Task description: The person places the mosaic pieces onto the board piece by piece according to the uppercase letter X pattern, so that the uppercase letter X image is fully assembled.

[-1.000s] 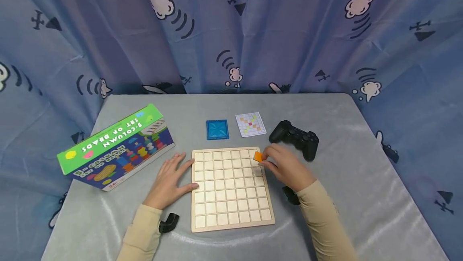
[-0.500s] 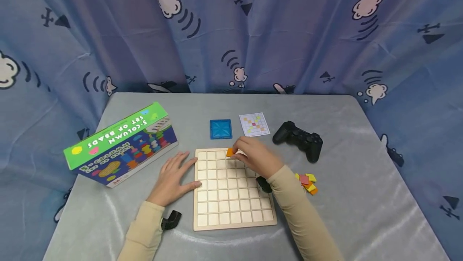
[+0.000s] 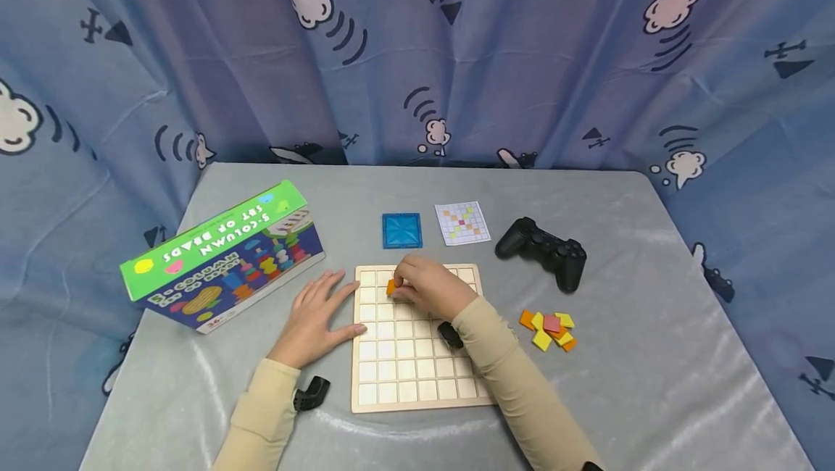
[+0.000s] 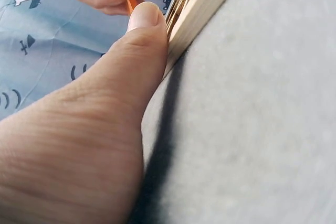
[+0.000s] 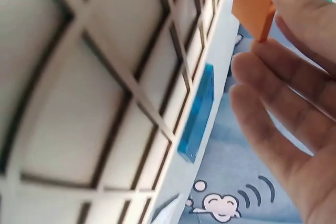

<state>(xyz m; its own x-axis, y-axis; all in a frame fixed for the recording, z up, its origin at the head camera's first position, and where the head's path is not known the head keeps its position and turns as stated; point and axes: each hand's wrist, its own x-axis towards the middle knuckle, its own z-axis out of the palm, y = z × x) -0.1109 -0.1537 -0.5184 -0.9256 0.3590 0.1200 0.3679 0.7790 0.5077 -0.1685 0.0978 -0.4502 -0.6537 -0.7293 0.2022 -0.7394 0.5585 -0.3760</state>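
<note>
The right hand point(image 3: 427, 288) pinches a small orange square tile point(image 3: 391, 287) at its fingertips, holding it tilted just above the upper cells of the pale wooden grid board point(image 3: 417, 369). The left hand point(image 3: 316, 319) lies flat and relaxed on the grey surface point(image 3: 652, 355), thumb pressed against the board's near edge. Beyond the right hand sit a blue square tile point(image 3: 401, 231) and a pattern card point(image 3: 462, 223); out past its wrist lies a loose heap of coloured tiles point(image 3: 548, 329).
</note>
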